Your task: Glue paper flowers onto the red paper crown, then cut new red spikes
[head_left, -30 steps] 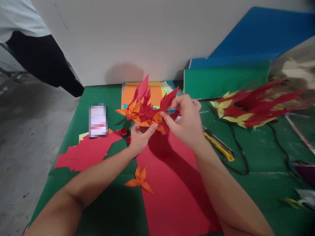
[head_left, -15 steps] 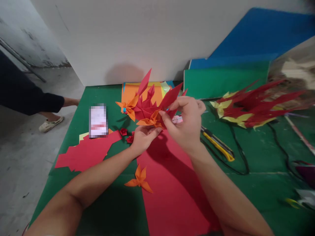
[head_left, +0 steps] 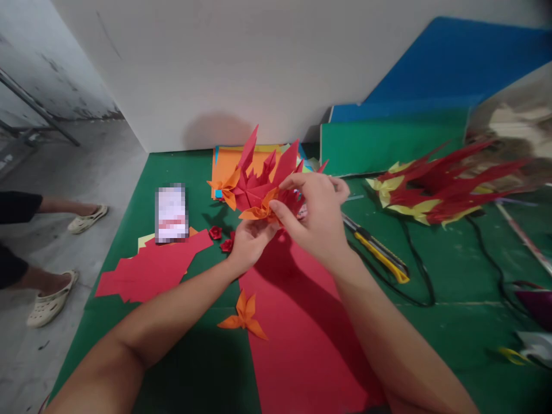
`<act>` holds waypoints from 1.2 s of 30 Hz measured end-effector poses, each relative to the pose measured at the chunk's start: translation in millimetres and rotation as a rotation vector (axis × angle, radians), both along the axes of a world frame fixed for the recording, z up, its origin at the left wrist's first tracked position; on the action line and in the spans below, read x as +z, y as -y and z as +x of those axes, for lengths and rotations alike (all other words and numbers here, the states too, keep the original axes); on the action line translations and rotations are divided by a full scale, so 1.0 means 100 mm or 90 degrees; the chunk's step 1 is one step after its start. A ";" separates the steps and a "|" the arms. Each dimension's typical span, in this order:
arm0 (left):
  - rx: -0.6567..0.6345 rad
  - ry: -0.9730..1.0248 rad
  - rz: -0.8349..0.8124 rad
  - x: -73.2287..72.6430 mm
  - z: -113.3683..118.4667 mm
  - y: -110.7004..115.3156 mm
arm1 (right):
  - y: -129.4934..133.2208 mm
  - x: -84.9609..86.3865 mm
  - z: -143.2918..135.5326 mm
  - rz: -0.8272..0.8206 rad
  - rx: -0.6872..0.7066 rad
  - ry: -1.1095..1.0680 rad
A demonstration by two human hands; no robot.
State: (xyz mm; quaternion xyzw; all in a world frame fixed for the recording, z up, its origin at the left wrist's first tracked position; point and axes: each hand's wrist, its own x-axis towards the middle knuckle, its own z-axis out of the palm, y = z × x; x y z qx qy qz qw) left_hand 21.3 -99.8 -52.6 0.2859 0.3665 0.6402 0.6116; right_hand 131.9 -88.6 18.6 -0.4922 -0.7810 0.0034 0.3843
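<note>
A red folded-paper crown (head_left: 252,192) with tall points is held up over the table's middle. Orange paper flowers sit on its near side, one at the left (head_left: 230,187) and one by my fingers (head_left: 261,208). My left hand (head_left: 252,241) grips the crown's lower edge from beneath. My right hand (head_left: 317,213) pinches the front orange flower against the crown between thumb and fingers; the exact contact is partly hidden. Below them lies a large red paper sheet (head_left: 302,328), with a loose orange paper flower (head_left: 245,317) on its left edge. Small red paper roses (head_left: 215,232) lie left of my left hand.
A yellow utility knife (head_left: 382,253) and a black cord (head_left: 420,276) lie at right, near a finished-looking red and yellow paper crown (head_left: 435,190). Red paper cutouts (head_left: 150,267) and a blurred-out phone-like rectangle (head_left: 171,213) are left. A person's legs (head_left: 21,207) stand beyond the table.
The crown has turned slightly in my hands, and my right hand has shifted a little left. At the left, the person's legs have moved, and both shoes now show.
</note>
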 end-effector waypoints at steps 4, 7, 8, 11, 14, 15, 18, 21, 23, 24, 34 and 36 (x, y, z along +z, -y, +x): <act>-0.026 -0.008 -0.023 -0.01 0.01 0.01 | -0.01 -0.04 0.00 -0.028 -0.009 -0.046; -0.052 -0.019 -0.006 -0.03 0.00 0.03 | -0.02 -0.05 0.01 -0.063 0.007 -0.081; -0.059 -0.022 0.004 -0.04 0.00 0.03 | -0.03 -0.05 0.01 -0.069 0.016 -0.095; -0.073 -0.027 0.025 -0.04 -0.01 0.04 | -0.04 -0.07 0.02 -0.076 0.034 -0.136; -0.085 -0.037 0.022 -0.03 -0.01 0.05 | -0.05 -0.09 0.02 -0.080 0.033 -0.159; -0.093 -0.038 0.018 -0.03 0.00 0.05 | -0.04 -0.10 0.02 -0.081 0.031 -0.165; -0.129 -0.036 0.024 -0.04 -0.01 0.06 | -0.04 -0.12 0.03 -0.078 0.025 -0.176; -0.114 -0.034 0.040 -0.05 -0.04 0.06 | -0.05 -0.13 0.02 -0.061 0.017 -0.182; -0.067 -0.031 0.044 -0.07 -0.05 0.04 | -0.05 -0.13 0.02 -0.052 0.002 -0.177; -0.048 -0.027 0.044 -0.08 -0.06 0.04 | -0.05 -0.13 0.01 -0.050 -0.006 -0.172; -0.012 0.035 0.033 -0.12 -0.03 0.01 | -0.03 -0.10 0.01 -0.067 -0.057 -0.119; -0.009 0.036 0.031 -0.12 -0.02 0.01 | -0.02 -0.07 0.02 -0.076 -0.044 -0.107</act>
